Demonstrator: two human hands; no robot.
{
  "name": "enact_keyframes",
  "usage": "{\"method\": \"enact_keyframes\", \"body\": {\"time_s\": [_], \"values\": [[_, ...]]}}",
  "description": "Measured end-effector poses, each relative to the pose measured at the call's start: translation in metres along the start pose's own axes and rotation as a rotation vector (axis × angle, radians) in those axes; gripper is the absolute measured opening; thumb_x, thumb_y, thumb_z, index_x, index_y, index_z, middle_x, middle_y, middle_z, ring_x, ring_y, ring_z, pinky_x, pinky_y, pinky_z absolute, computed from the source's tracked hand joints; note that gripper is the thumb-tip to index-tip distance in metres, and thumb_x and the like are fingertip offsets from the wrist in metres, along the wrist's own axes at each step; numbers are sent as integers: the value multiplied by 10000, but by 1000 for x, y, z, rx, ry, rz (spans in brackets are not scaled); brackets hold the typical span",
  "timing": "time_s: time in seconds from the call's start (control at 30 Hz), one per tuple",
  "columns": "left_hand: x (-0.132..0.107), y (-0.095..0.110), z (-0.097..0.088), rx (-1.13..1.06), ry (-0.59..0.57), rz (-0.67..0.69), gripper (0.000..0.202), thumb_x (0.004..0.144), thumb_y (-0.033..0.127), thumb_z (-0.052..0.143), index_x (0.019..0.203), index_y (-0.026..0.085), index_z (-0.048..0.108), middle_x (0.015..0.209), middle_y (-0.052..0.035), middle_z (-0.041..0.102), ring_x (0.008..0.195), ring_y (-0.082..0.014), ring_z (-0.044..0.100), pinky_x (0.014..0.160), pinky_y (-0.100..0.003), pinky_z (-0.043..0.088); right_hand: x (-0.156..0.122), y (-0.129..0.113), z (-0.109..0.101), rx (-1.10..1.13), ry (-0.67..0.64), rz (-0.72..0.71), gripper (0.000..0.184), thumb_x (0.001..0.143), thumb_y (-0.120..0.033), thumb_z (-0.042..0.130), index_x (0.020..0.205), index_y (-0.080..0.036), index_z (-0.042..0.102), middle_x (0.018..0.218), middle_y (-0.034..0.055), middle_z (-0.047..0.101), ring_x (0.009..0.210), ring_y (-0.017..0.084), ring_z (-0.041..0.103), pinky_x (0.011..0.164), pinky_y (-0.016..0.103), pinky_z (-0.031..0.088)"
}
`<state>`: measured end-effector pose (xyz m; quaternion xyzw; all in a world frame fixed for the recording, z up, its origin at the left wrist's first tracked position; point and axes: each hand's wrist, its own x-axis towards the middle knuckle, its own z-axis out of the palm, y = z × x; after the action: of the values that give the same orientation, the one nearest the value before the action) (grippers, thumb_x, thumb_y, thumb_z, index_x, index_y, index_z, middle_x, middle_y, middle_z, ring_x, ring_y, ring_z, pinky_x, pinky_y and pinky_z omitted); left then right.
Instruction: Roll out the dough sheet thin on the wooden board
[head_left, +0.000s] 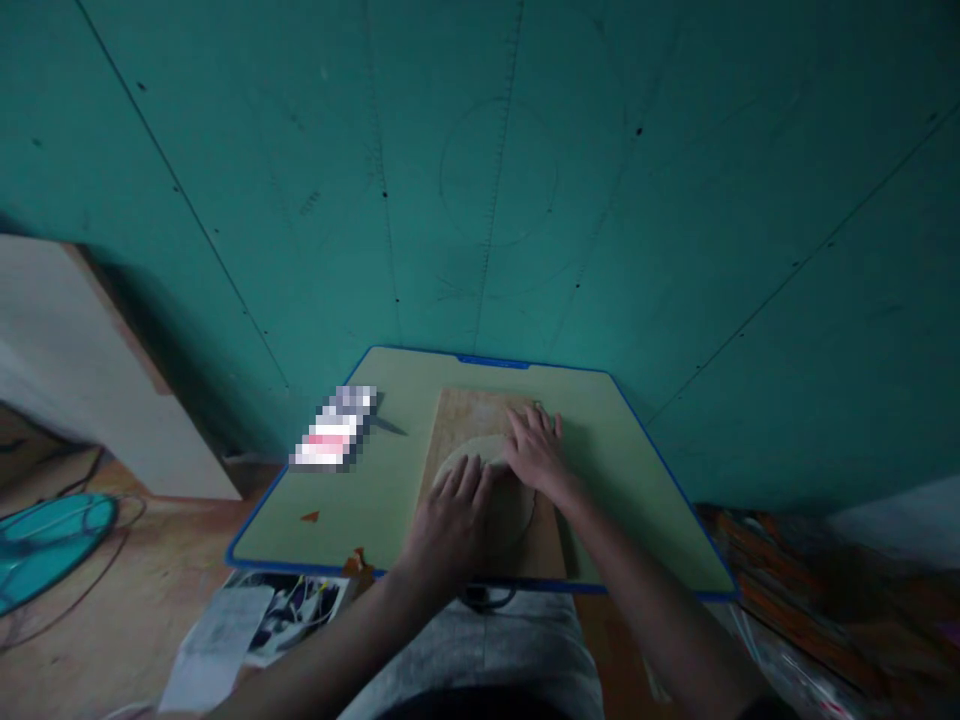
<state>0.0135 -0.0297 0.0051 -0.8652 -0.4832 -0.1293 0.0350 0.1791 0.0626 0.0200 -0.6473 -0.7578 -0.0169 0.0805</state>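
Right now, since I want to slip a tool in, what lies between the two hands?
Head view: only the pale round disc between left hand and right hand.

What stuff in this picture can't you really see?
All in the head view:
1. The round flat piece on the wooden board: largely covered by the left hand and right hand.
2. The object on the table, left side: blurred into squares.
3. The clutter on the floor: dim, partly behind the table edge.
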Motion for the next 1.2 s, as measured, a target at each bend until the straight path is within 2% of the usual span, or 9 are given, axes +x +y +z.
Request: {"method": "enact_keyframes", "body": {"time_s": [0.17, 0.33, 0.47, 0.7, 0.83, 0.93, 1.07, 1.13, 1.2], "values": [[-10, 1, 2, -34, 28, 66, 634, 947, 268, 465, 1545, 124, 309, 1567, -184, 387, 1444, -339, 370, 1127, -473, 402, 18, -6, -2, 2, -67, -80, 548, 927, -275, 423, 1469, -202, 463, 1544, 125, 427, 1449, 308, 311, 1180, 521, 170], [-5, -17, 0, -55, -5, 51, 618, 966, 255, 447, 1556, 145, 296, 1553, -165, 419, 1443, -339, 372, 1159, -488, 362, 46, -22, 0, 17, -110, -158, 543, 949, -289, 397, 1485, -216, 438, 1541, 99, 441, 1452, 254, 320, 1196, 484, 136], [-7, -34, 0, -132, -14, 15, 651, 953, 189, 444, 1573, 186, 243, 1553, -157, 421, 1460, -302, 351, 1166, -481, 361, 66, -38, 4, 35, -120, -201, 516, 952, -295, 395, 1458, -222, 468, 1504, 84, 488, 1428, 234, 355, 1205, 465, 113], [-15, -51, 12, -201, 51, -44, 643, 950, 142, 416, 1568, 192, 246, 1498, -167, 479, 1437, -304, 389, 1145, -500, 406, 88, -58, 10, 113, -74, -269, 442, 946, -268, 400, 1357, -221, 559, 1399, 74, 583, 1338, 223, 441, 1181, 445, 188], [-13, -33, 9, -186, 27, 9, 649, 936, 161, 466, 1552, 139, 263, 1534, -201, 422, 1461, -329, 339, 1129, -501, 424, 76, -40, 15, 161, 6, -286, 461, 918, -205, 409, 1349, -204, 573, 1373, 69, 598, 1297, 204, 473, 1159, 388, 246], [-9, -4, 1, -171, 23, 86, 642, 913, 165, 501, 1525, 115, 314, 1586, -203, 338, 1485, -345, 277, 1133, -502, 412, 55, -10, 22, 197, 35, -287, 501, 881, -184, 436, 1362, -200, 574, 1395, 71, 581, 1353, 235, 422, 1168, 417, 252], [-7, 29, -8, -137, 13, 156, 617, 931, 189, 480, 1528, 151, 330, 1619, -159, 294, 1519, -348, 160, 1132, -527, 385, 31, 25, 28, 219, 54, -303, 524, 873, -164, 408, 1372, -145, 569, 1406, 115, 555, 1374, 251, 397, 1176, 417, 271], [-7, 35, -10, -122, 24, 151, 601, 944, 244, 480, 1525, 170, 344, 1630, -141, 275, 1528, -350, 98, 1133, -549, 369, 27, 31, 28, 202, 48, -313, 520, 893, -169, 385, 1380, -135, 561, 1413, 125, 547, 1389, 252, 382, 1185, 428, 262], [-8, 33, -10, -115, 13, 139, 583, 948, 288, 489, 1505, 154, 381, 1616, -153, 303, 1523, -349, 142, 1130, -531, 376, 29, 27, 24, 165, 26, -309, 515, 907, -179, 380, 1389, -138, 556, 1433, 125, 536, 1407, 258, 365, 1190, 438, 251]]}}
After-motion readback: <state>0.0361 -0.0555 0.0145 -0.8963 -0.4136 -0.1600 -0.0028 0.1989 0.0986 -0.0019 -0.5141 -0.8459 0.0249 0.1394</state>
